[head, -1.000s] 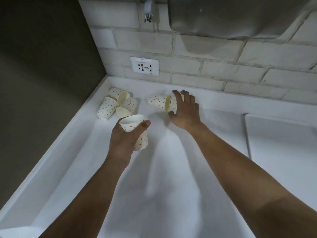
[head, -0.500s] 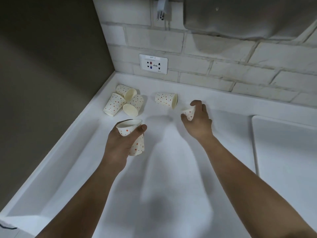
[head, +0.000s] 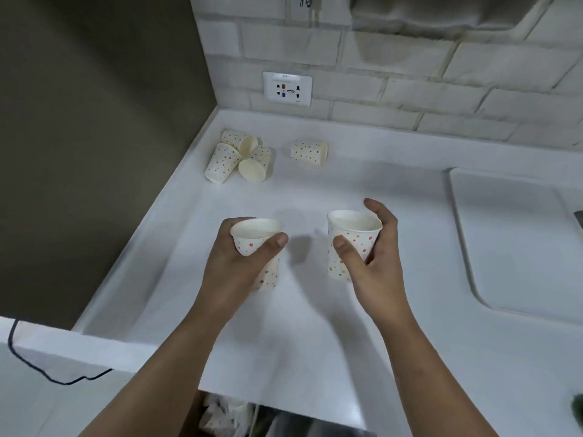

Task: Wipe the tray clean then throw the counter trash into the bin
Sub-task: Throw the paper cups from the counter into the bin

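Note:
My left hand (head: 235,269) grips a white paper cup with coloured dots (head: 257,244), held upright above the white counter (head: 299,310). My right hand (head: 372,263) grips a second dotted paper cup (head: 351,238), also upright, a short way to the right of the first. Three more dotted cups (head: 238,157) lie tipped over in a cluster in the far left corner. One further cup (head: 309,152) lies on its side near the back wall. A white tray (head: 517,247) rests on the counter at the right.
A brick wall with a power socket (head: 287,88) runs along the back. A dark wall panel (head: 94,137) bounds the left side. A bin with a plastic liner (head: 227,414) shows below the counter's front edge. A black cable (head: 47,373) hangs at lower left.
My right hand picked a cup off the counter near the back wall and drew it toward me. Both hands moved closer to the front edge, each with its cup.

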A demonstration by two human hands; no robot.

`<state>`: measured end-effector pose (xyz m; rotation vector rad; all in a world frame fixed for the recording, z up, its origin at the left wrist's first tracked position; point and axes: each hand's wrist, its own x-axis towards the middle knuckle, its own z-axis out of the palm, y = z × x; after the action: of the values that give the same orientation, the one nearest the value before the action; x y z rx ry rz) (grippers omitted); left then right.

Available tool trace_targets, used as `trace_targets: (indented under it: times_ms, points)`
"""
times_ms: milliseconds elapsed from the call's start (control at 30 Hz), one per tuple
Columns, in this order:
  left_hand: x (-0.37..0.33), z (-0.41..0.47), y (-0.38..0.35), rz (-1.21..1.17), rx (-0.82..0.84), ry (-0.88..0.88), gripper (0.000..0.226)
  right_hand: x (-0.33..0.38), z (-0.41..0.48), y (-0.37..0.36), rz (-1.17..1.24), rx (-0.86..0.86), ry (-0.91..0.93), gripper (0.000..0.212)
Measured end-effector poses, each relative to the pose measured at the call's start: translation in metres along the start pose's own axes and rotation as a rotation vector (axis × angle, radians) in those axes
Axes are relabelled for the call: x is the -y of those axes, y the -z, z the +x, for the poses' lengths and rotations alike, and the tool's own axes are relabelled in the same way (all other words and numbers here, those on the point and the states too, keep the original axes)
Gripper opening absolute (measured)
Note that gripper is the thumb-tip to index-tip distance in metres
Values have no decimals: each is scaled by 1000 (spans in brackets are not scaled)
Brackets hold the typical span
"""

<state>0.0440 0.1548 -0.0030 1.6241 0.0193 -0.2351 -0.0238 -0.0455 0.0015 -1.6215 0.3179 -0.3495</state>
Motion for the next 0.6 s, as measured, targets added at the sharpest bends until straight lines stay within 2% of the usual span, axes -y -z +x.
trace_targets:
  times_ms: [300,467,600]
  points:
    - [13,-98,89,150,157,3,60,-11,-145,-59,-145,-25,-81,73]
    - [40,-141,147,209,229,36,61,-25,-213,-94,-205,39,-127,72]
    - [68,-167,182,210,208,75,68,-42,-248,-119,-275,115,-141,73]
